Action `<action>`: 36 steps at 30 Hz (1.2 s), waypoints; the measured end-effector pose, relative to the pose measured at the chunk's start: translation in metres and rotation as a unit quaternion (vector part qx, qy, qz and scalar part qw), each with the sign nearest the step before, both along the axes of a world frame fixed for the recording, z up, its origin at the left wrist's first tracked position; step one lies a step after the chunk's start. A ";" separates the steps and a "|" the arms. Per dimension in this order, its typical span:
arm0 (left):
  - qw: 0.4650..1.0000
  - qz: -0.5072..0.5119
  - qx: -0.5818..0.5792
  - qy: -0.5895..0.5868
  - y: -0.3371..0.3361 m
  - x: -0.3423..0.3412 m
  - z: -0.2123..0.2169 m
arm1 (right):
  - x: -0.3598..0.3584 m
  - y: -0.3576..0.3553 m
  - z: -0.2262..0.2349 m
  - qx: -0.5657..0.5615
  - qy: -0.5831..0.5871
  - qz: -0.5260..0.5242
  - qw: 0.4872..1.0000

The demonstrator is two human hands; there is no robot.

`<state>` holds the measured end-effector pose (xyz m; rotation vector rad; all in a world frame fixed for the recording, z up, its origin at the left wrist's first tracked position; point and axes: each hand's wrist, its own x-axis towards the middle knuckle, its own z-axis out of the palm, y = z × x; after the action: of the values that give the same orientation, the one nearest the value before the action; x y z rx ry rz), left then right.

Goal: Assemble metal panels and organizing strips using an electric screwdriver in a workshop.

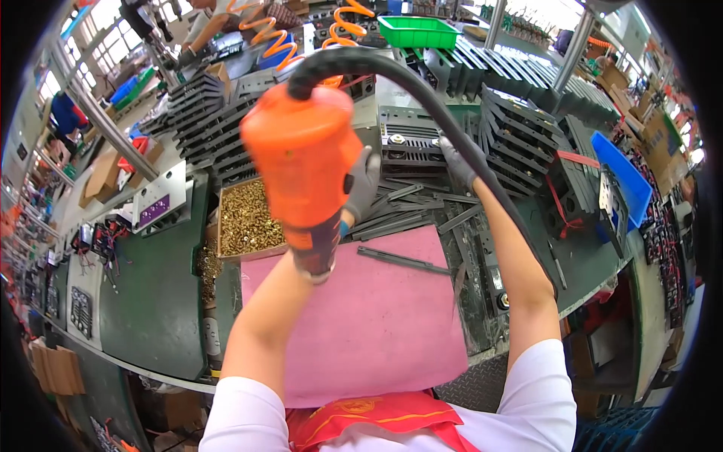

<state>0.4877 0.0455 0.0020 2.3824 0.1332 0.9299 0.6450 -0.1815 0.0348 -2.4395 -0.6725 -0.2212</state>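
Note:
Both my hands wear grey gloves and reach to the far side of the bench. My left hand [364, 188] closes at the left end of a dark metal panel [413, 156] with slots and round brass-coloured fittings; some of its fingers are hidden. At the panel's right end my right hand [457, 161] grips the edge. An orange power screwdriver [301, 151] hangs tip down from a thick black hose, in front of my left forearm and close to the camera. Loose dark metal strips [395, 211] lie in a heap just below the panel.
A box of small brass fasteners [250, 218] sits left of the pink mat [369, 324], which bears a single dark strip [403, 261]. Stacked dark panels [520, 139] rise on both sides. A green bin [419, 32] stands behind, a blue bin [623, 177] at right.

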 end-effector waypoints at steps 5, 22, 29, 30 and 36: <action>0.978 -0.132 0.147 0.061 -0.033 -0.081 -0.006 | -0.045 -0.029 0.007 -0.086 -0.076 -0.012 0.993; 0.963 -0.127 0.148 0.187 -0.074 -0.300 -0.030 | -0.108 -0.059 -0.033 -0.254 0.124 -0.084 0.956; 0.972 0.043 0.102 0.207 -0.046 -0.406 -0.018 | -0.170 -0.052 -0.016 -0.085 0.017 -0.108 0.990; 0.973 0.070 0.096 0.198 -0.044 -0.413 -0.019 | -0.189 -0.048 -0.015 -0.058 -0.032 -0.091 0.994; 0.983 0.084 0.068 0.148 -0.044 -0.419 -0.036 | -0.311 0.008 -0.023 -0.230 0.015 0.192 0.954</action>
<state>0.0688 0.0018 -0.0338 2.6579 0.4016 0.6694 0.3345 -0.1731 0.0115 -2.6614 -1.2820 0.1471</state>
